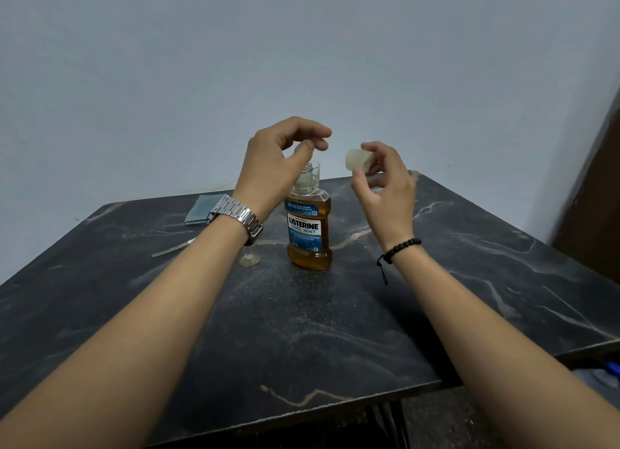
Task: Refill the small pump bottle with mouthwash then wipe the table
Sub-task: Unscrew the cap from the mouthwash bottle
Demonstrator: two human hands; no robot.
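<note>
A mouthwash bottle (309,234) with amber liquid and a blue label stands upright and uncapped in the middle of the dark marble table (302,331). Its clear cap (358,159) is pinched in my right hand (384,183), held up to the right of the bottle's neck. My left hand (278,167) hovers just above the open neck, fingers loosely curled, thumb near the fingertips, nothing in it. A small clear container (316,171) stands right behind the neck, mostly hidden. A clear round piece (250,259) lies under my left wrist, and a thin pale tube (172,248) lies further left.
A folded blue cloth (201,208) lies at the table's far left, near the pale wall. The table's front edge (302,411) is close to me. A dark brown panel (593,193) stands beyond the right corner.
</note>
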